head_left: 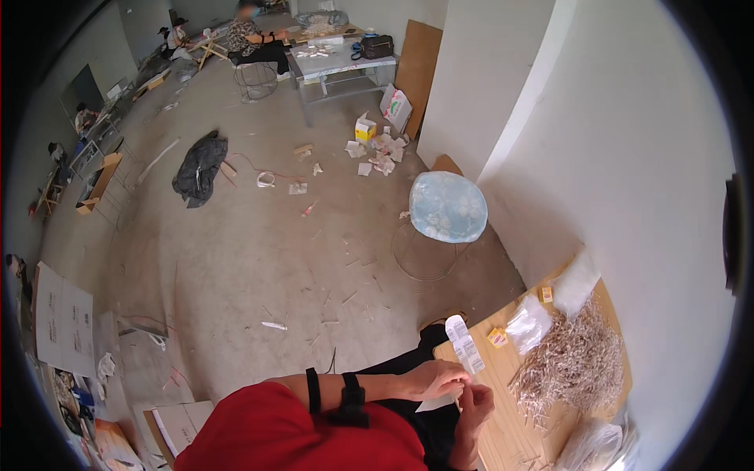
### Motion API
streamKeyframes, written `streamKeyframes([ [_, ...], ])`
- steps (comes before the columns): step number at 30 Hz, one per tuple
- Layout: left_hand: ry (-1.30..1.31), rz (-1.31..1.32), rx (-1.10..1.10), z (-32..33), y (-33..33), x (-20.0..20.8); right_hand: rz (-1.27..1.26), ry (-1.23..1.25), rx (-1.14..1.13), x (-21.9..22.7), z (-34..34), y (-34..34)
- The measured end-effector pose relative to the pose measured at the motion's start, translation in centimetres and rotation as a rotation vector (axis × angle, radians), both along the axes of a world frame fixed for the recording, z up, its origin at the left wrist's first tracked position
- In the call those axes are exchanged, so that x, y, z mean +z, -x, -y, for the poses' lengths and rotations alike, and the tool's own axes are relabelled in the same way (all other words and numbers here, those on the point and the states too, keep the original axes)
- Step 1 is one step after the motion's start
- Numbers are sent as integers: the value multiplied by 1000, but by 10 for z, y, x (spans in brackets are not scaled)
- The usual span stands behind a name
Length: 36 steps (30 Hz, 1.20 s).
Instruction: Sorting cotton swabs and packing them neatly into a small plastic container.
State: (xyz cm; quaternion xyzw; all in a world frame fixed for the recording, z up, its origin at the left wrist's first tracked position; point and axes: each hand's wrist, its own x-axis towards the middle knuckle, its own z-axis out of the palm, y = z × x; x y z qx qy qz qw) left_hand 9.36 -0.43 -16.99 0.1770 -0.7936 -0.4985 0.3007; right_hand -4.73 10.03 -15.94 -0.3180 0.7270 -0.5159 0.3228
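Both hands meeting over the near edge of a wooden table (503, 424), fingers pinched together on something small and pale, too small to identify. Left hand (437, 380) reaching across from a forearm wearing a black strap; right hand (475, 405) just below it, fingertips touching the left. Narrow white packet (464, 344) lying on the table just beyond the hands. Further along, a big loose heap of thin pale sticks (572, 363). Beside the heap, small clear plastic bags (528, 322), contents unclear, and a larger white bag (576, 282) against the wall. Two small yellow packets (497, 337) near the bags. Round blue floral stool (448, 206) on the concrete floor (259, 251), well apart.
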Motion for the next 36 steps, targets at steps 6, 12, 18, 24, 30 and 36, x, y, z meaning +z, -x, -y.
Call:
streamKeyframes([
  [6, -45, 17, -4, -9, 0, -4, 197, -55, -56, -9, -10, 3],
  [12, -122, 106, 48, -10, -5, 7, -150, 48, 1, -34, -8, 0],
  [18, -206, 84, 75, 1, -11, 12, -109, 12, 35, -28, 6, -5],
  [24, -153, 146, 88, 0, -9, 9, 261, 56, 88, -13, 17, -11],
  [30, -161, -4, 224, 10, -2, -6, -176, 122, -27, -14, 27, -12],
  [36, 137, 134, 337, 3, 1, -2, -600, 104, -124, 2, 39, -22],
])
